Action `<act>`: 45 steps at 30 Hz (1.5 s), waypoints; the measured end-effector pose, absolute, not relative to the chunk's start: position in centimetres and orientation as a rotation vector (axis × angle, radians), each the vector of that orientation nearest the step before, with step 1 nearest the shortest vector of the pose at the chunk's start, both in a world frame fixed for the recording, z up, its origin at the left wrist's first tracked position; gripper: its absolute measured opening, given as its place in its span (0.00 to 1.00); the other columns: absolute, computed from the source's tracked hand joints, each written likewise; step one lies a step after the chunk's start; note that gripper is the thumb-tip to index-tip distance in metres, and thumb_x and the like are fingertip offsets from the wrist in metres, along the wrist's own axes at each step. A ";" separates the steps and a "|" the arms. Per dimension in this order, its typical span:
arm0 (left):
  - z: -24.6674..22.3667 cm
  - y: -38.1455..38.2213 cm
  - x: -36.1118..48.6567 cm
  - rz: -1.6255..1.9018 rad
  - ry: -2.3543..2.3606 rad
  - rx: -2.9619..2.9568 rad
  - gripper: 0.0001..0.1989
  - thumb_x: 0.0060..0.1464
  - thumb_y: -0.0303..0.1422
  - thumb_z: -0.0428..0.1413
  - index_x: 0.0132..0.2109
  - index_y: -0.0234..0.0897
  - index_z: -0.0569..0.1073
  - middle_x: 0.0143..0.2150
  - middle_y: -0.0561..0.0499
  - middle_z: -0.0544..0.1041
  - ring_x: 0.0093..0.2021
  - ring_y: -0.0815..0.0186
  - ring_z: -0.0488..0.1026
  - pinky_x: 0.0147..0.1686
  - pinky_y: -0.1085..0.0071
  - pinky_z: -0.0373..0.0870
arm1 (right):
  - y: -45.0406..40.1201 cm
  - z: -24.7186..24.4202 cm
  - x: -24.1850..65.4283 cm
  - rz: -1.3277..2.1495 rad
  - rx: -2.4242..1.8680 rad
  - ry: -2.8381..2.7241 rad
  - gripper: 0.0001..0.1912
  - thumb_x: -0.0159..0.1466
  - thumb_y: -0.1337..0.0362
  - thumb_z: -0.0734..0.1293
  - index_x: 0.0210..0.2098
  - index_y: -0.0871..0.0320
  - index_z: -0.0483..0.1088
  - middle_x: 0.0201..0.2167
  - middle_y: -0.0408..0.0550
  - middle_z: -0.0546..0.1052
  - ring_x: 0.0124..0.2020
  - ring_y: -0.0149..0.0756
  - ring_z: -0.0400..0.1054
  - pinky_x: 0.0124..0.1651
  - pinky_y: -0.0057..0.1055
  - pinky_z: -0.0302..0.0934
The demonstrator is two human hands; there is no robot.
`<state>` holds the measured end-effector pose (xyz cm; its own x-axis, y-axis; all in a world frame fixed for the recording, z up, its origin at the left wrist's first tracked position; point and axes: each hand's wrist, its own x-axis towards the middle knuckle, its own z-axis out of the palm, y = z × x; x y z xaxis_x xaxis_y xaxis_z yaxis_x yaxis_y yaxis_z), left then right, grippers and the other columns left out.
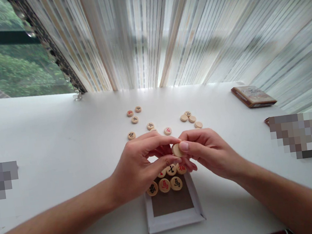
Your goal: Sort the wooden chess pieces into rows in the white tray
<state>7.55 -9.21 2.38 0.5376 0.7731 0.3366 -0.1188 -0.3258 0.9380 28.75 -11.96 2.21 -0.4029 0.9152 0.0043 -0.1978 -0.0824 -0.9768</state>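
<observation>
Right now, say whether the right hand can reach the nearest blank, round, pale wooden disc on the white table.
Probably yes: the blank disc lies uncovered, though the right hand is pinching another disc.

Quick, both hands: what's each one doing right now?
Left hand: closed at its tips, holding a round wooden piece.
Right hand: closed, pinching that same piece, its blank face showing.

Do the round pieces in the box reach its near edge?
No, brown bottom shows between the nearest row of pieces and the near rim of the box.
</observation>
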 end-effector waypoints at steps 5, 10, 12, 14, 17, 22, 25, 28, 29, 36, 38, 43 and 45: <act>2.2 -9.2 7.7 0.996 0.545 1.631 0.13 0.60 0.28 0.69 0.52 0.34 0.85 0.41 0.47 0.81 0.39 0.66 0.85 0.43 0.74 0.85 | -11.9 2.2 28.8 1.616 -0.832 -1.304 0.19 0.70 0.53 0.75 0.30 0.61 0.76 0.21 0.44 0.77 0.21 0.27 0.68 0.26 0.24 0.62; 2.1 -9.2 7.8 0.972 0.483 1.577 0.13 0.64 0.29 0.66 0.54 0.33 0.82 0.45 0.45 0.85 0.41 0.64 0.87 0.42 0.73 0.85 | -12.1 2.4 28.7 1.511 -0.867 -1.351 0.17 0.69 0.55 0.76 0.31 0.61 0.77 0.20 0.43 0.77 0.21 0.27 0.70 0.25 0.22 0.65; 2.1 -9.2 7.9 0.974 0.538 1.586 0.12 0.63 0.28 0.66 0.54 0.33 0.82 0.43 0.46 0.86 0.41 0.64 0.86 0.42 0.74 0.85 | -12.1 2.5 28.5 1.440 -0.884 -1.375 0.13 0.69 0.58 0.77 0.33 0.61 0.79 0.21 0.42 0.77 0.21 0.26 0.71 0.25 0.21 0.66; 2.0 -9.1 7.9 1.008 0.599 1.615 0.10 0.62 0.26 0.66 0.51 0.33 0.82 0.41 0.47 0.86 0.40 0.65 0.86 0.42 0.74 0.84 | -12.1 2.6 28.4 1.363 -0.883 -1.390 0.09 0.69 0.61 0.77 0.36 0.61 0.81 0.23 0.42 0.79 0.22 0.26 0.72 0.26 0.21 0.68; 1.9 -8.7 7.8 1.120 0.645 1.714 0.06 0.60 0.22 0.66 0.44 0.33 0.83 0.38 0.48 0.84 0.39 0.67 0.84 0.41 0.74 0.83 | -11.9 2.5 28.4 1.292 -0.860 -1.404 0.05 0.68 0.64 0.77 0.41 0.60 0.83 0.28 0.44 0.82 0.26 0.26 0.75 0.30 0.20 0.72; 1.7 -8.1 7.4 1.297 0.562 2.040 0.08 0.58 0.18 0.65 0.41 0.34 0.83 0.40 0.48 0.82 0.40 0.67 0.81 0.39 0.75 0.81 | -11.9 2.2 28.8 1.282 -0.879 -1.425 0.09 0.64 0.69 0.79 0.44 0.58 0.84 0.35 0.46 0.85 0.33 0.29 0.79 0.37 0.21 0.76; 1.6 -8.0 7.2 1.356 0.544 2.217 0.09 0.58 0.17 0.66 0.41 0.35 0.83 0.40 0.49 0.82 0.40 0.68 0.81 0.41 0.74 0.80 | -11.9 2.3 29.2 1.222 -0.909 -1.529 0.11 0.62 0.69 0.80 0.45 0.59 0.83 0.36 0.48 0.86 0.34 0.32 0.79 0.38 0.25 0.77; 1.5 -8.0 7.0 1.352 0.496 2.342 0.08 0.59 0.19 0.66 0.42 0.35 0.83 0.41 0.48 0.81 0.40 0.68 0.81 0.43 0.74 0.79 | -11.9 2.9 29.7 1.120 -0.954 -1.726 0.09 0.65 0.67 0.78 0.44 0.61 0.82 0.36 0.50 0.85 0.34 0.33 0.78 0.38 0.28 0.76; 1.4 -8.0 7.0 1.349 0.469 2.372 0.07 0.60 0.20 0.66 0.42 0.35 0.83 0.41 0.48 0.81 0.40 0.68 0.81 0.43 0.74 0.79 | -11.9 3.2 29.9 1.081 -0.974 -1.798 0.08 0.65 0.66 0.77 0.44 0.61 0.82 0.36 0.50 0.85 0.33 0.33 0.77 0.38 0.29 0.76; 1.2 -8.3 6.9 1.220 0.350 2.508 0.03 0.66 0.24 0.62 0.43 0.35 0.81 0.44 0.45 0.81 0.41 0.67 0.81 0.42 0.73 0.80 | -12.2 5.0 30.4 0.911 -1.077 -2.140 0.04 0.63 0.70 0.76 0.40 0.60 0.81 0.32 0.44 0.83 0.31 0.30 0.75 0.36 0.25 0.71; 1.3 -8.3 6.9 1.187 0.355 2.500 0.06 0.65 0.22 0.61 0.45 0.35 0.81 0.45 0.45 0.81 0.43 0.65 0.81 0.44 0.71 0.80 | -12.4 5.3 30.4 0.866 -1.097 -2.189 0.04 0.63 0.70 0.75 0.38 0.59 0.80 0.30 0.42 0.82 0.30 0.29 0.74 0.35 0.24 0.69; 1.2 -7.4 6.9 1.239 0.517 2.357 0.15 0.58 0.16 0.58 0.48 0.34 0.81 0.44 0.46 0.82 0.43 0.66 0.80 0.44 0.71 0.79 | -12.8 5.7 30.8 0.776 -1.150 -2.197 0.03 0.64 0.67 0.75 0.39 0.58 0.80 0.32 0.42 0.83 0.30 0.29 0.72 0.36 0.25 0.69; 0.9 -6.6 6.7 1.262 0.607 2.274 0.14 0.58 0.16 0.57 0.47 0.34 0.81 0.42 0.47 0.82 0.40 0.67 0.80 0.40 0.72 0.78 | -13.4 5.6 31.1 0.750 -1.183 -2.202 0.04 0.64 0.68 0.75 0.39 0.56 0.79 0.33 0.41 0.83 0.30 0.28 0.71 0.36 0.25 0.68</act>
<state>6.74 -6.64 0.87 0.4803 0.5802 0.6578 0.1515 -0.7936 0.5893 31.10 -13.42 5.62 -0.4791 0.8579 0.1857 0.5661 0.4637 -0.6816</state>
